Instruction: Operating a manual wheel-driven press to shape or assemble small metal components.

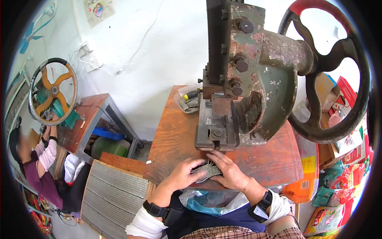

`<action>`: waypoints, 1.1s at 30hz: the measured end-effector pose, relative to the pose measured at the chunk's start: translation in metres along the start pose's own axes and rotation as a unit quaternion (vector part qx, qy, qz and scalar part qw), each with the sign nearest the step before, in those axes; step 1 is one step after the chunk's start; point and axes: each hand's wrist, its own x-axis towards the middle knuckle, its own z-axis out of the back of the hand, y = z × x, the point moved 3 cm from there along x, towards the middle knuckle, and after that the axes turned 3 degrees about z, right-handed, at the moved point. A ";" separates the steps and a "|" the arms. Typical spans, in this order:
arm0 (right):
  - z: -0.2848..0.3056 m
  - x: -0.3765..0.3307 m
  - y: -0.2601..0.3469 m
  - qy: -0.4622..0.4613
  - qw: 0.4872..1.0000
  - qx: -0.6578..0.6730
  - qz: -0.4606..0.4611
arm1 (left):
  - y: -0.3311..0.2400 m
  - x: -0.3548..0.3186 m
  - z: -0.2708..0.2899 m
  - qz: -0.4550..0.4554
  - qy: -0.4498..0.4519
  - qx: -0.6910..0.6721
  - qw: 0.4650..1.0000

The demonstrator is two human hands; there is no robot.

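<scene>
Resting at lower left beside the wooden table [171, 133], a gridded grey panel [113, 187] is kept, it seems, within easy reach. At lower centre, just in front of the press [280, 103], a stack [212, 171] is pinched between the left hand [184, 173] and the right hand [234, 174], probably so its layers are kept aligned. Thin, grey, ridged layers are seen, slightly fanned.

Barcode [305, 184] on orange package [296, 195]; no words clearly legible.

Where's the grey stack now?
Head view, lower centre: the stack is between left hand and right hand, by the near edge of the table, in front of the press.
</scene>
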 end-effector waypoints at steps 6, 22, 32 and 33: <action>0.003 0.012 -0.006 0.119 0.992 0.006 -0.040 | -0.010 -0.009 -0.006 -0.034 -0.006 0.104 0.994; -0.002 -0.009 -0.008 0.018 0.989 -0.124 -0.074 | -0.003 -0.010 -0.020 -0.087 -0.072 0.191 0.975; -0.005 0.004 -0.007 0.024 0.995 -0.085 -0.053 | -0.010 -0.009 -0.017 -0.105 -0.075 0.211 0.969; -0.005 0.004 -0.007 0.022 0.994 -0.085 -0.059 | -0.011 -0.008 -0.018 -0.087 -0.070 0.232 0.966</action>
